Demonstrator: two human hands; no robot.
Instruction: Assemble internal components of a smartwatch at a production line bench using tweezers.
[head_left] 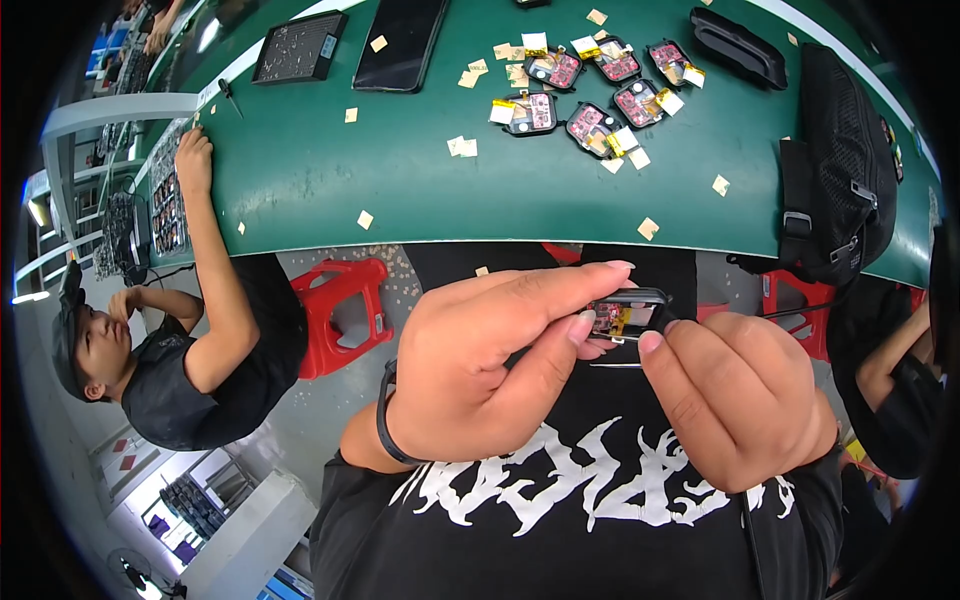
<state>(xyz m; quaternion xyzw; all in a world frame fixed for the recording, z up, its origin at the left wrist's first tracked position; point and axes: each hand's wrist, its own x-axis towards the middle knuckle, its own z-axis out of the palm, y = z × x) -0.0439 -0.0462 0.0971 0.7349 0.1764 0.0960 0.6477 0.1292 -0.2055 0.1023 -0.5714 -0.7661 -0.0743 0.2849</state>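
Note:
In front of my chest, my left hand (pixel 490 360) pinches an opened black smartwatch case (pixel 630 310) between thumb and fingers. The case is tilted so that its inside shows a pinkish circuit board and a bit of yellow tape. My right hand (pixel 745 390) has its thumb and forefinger closed at the case's right end; whether a small part is also between those fingertips is hidden. Farther off on the green table lie several similar opened watch cases (pixel 592 130) with boards, white tabs and yellow tape.
On the green table (pixel 300 190) are a black tray of small parts (pixel 297 48), a dark phone-like slab (pixel 400 45), a screwdriver (pixel 230 95), scattered paper squares (pixel 462 147), an empty black tray (pixel 738 48) and a black bag (pixel 845 170). A co-worker (pixel 190 340) sits left, by a red stool (pixel 340 315).

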